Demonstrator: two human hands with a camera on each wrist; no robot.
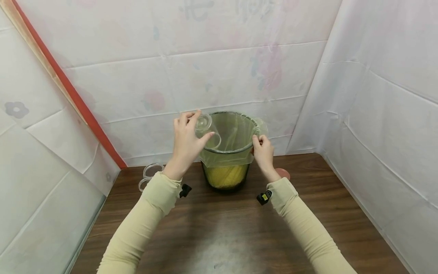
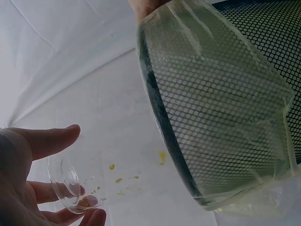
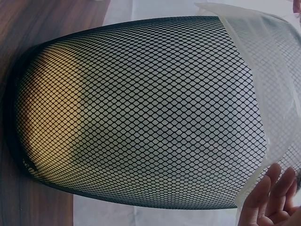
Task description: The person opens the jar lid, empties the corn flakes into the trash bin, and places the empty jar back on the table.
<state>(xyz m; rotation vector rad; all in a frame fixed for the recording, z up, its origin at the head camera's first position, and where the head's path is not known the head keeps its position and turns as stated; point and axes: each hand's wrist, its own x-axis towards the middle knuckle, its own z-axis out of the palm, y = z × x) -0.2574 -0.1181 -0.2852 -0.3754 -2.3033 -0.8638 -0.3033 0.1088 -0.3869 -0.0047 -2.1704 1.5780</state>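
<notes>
In the head view, a black mesh wastebasket (image 1: 226, 179) stands upright at the back of the table, yellow showing through its lower part. A pale translucent bag (image 1: 227, 158) lines it and folds over its rim. My left hand (image 1: 186, 142) holds a clear plastic cup (image 1: 215, 129) by its base end, tilted with the mouth toward the basket's opening. Small yellow bits (image 2: 112, 166) cling inside the cup in the left wrist view. At the right side of the rim, my right hand (image 1: 264, 153) grips the edge with the bag; its curled fingers (image 3: 277, 188) show in the right wrist view.
Clear round plastic pieces (image 1: 152, 171) lie on the dark wooden table (image 1: 219, 232) left of the basket, partly behind the left forearm. A reddish round object (image 1: 283, 173) sits beyond the right wrist. White patterned sheets (image 1: 212, 80) enclose the back and sides.
</notes>
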